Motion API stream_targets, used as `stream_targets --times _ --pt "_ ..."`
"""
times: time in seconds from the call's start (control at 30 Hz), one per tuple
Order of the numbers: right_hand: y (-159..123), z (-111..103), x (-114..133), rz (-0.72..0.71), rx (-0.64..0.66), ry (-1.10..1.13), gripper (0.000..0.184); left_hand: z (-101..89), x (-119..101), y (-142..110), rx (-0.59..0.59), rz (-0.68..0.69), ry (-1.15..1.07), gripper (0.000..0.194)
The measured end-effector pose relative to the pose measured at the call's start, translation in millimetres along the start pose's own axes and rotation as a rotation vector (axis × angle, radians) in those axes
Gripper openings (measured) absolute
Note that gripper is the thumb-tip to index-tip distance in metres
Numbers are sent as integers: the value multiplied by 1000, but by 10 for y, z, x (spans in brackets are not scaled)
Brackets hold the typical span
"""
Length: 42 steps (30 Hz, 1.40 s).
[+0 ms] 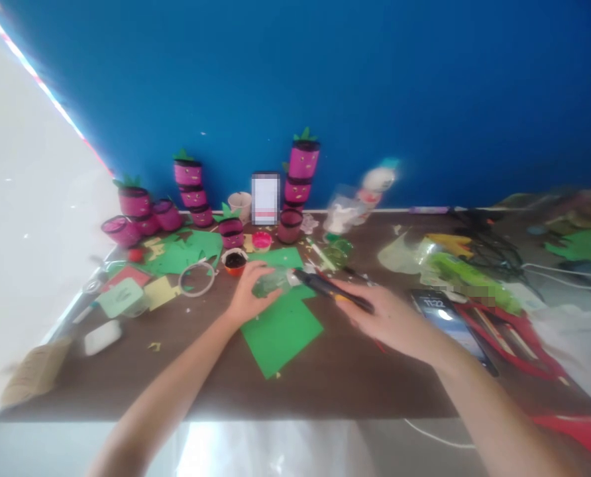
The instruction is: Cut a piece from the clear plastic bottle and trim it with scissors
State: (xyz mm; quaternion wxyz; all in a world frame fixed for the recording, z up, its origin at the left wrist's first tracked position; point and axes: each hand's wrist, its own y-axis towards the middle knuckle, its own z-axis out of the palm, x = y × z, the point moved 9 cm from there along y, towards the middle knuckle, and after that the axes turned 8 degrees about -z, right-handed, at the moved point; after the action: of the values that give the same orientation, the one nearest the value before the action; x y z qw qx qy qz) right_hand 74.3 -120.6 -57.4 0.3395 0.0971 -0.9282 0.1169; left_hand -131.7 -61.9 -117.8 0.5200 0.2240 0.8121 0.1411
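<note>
Near the middle of the desk, my left hand (pixel 253 291) is wrapped round a clear plastic bottle (pixel 270 281) that lies on its side. My right hand (pixel 375 311) grips a black box cutter (pixel 335 289) with a touch of orange on it. The cutter's front end reaches the right end of the bottle; blur hides the blade and whether it touches. Beneath the bottle lies green paper (pixel 280 338). Just beyond my left hand stands a small orange cup (pixel 234 262) with dark contents.
Pink cup figures with green leafy tops (pixel 303 165) stand along the blue wall. A propped phone (pixel 266 199) is among them. A tape ring (pixel 196 278) lies left. To the right are another phone (pixel 449 324), a red pouch (pixel 514 344) and a green packet (pixel 474 281).
</note>
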Motion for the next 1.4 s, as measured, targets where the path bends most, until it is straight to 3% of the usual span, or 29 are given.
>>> stream_targets --times 0.3,0.63,0.87,1.1,1.27,1.4 --pt "215 -137 210 -13 150 -179 40 -1 -72 -15 -14 13 55 32" --pt "289 -174 264 -57 208 -90 37 4 -78 -24 -11 14 57 30" --pt "249 -121 259 -67 128 -155 42 -2 -31 23 -17 -32 65 34" --pt "259 -38 110 -4 -47 -65 45 42 116 2 21 -168 107 67" --pt "134 -115 -66 1 -129 14 46 50 119 -7 28 -158 121 56" --pt "23 -122 -186 -58 -182 7 44 42 105 8 32 -131 126 60"
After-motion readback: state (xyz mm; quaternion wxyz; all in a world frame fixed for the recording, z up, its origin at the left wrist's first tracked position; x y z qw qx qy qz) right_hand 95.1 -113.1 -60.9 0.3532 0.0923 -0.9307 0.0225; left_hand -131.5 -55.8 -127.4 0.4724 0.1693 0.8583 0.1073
